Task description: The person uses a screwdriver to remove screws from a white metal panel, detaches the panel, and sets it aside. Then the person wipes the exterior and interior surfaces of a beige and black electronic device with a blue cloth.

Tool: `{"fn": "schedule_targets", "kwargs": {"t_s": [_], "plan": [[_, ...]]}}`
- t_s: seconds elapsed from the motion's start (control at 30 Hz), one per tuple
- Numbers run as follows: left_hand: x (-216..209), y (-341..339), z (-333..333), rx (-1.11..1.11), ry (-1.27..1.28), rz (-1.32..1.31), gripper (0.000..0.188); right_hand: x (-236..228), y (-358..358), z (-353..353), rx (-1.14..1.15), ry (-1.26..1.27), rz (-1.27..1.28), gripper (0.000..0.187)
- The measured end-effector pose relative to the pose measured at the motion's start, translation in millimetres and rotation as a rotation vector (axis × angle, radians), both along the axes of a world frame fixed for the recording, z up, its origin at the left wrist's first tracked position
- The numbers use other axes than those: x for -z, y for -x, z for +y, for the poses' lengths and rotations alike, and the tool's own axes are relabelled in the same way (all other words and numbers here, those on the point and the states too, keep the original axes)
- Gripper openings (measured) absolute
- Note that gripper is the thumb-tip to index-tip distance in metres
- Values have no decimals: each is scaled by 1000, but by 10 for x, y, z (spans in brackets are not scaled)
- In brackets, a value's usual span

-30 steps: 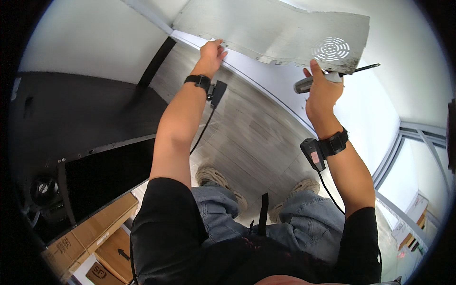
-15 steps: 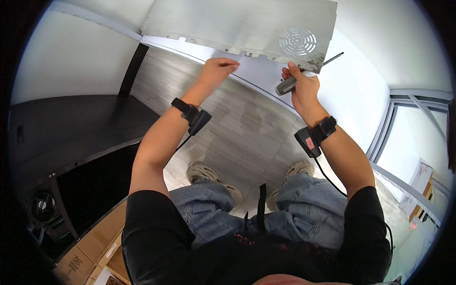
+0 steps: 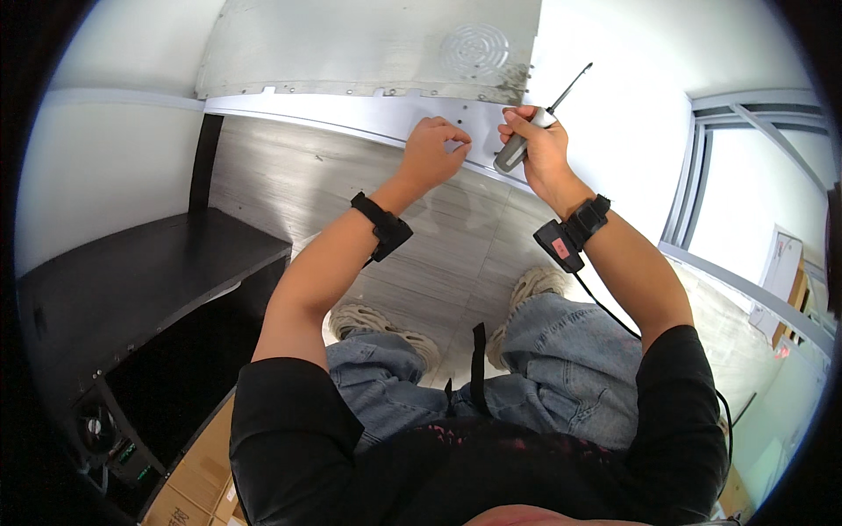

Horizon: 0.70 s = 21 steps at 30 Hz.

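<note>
My right hand [image 3: 545, 151] is closed round a screwdriver [image 3: 524, 145] with a grey and white handle. Its thin dark shaft slants up and to the right, away from me. My left hand [image 3: 433, 154] hovers at the near edge of the white tabletop [image 3: 338, 114], thumb and fingers curled toward each other; whatever they may pinch is too small to make out. Just beyond both hands lies a grey sheet-metal panel [image 3: 368, 48] with a round slotted vent and a notched near edge. Small dark dots, perhaps screws [image 3: 460, 122], show on the white surface between the hands.
To the left stands a black shelf [image 3: 132, 254], with a dark cabinet holding a fan [image 3: 95, 427] below it. Cardboard boxes [image 3: 197, 469] sit at the lower left. A metal frame [image 3: 693, 175] rises on the right. Cables run from my black wrist bands.
My left hand has moved right, closer to the right hand. The panel sits farther left in the picture, as the view has shifted. The screwdriver now points more steeply away, its shaft clear of the panel's corner.
</note>
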<state>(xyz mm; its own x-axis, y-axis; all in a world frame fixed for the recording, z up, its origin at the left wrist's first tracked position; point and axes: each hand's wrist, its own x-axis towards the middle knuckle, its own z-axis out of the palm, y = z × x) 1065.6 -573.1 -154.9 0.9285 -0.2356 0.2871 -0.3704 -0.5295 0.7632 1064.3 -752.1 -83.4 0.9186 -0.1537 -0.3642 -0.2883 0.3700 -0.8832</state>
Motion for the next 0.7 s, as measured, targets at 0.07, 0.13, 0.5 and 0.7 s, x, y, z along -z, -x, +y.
{"fn": "schedule_targets", "kwargs": {"t_s": [0.07,0.13,0.5,0.7], "plan": [[96,18,-119,-34,-34,-111,7,38,28,-110,22,21,24,14],[172,16,-200,-19,-63,-196,8,98,51,-248,52,30,69,16],[231,30,-274,8,-187,-235,11,515,62,-865,50,712,171,55],[239,58,-212,25,-192,-250,19,534,98,-985,-67,954,218,64]]}}
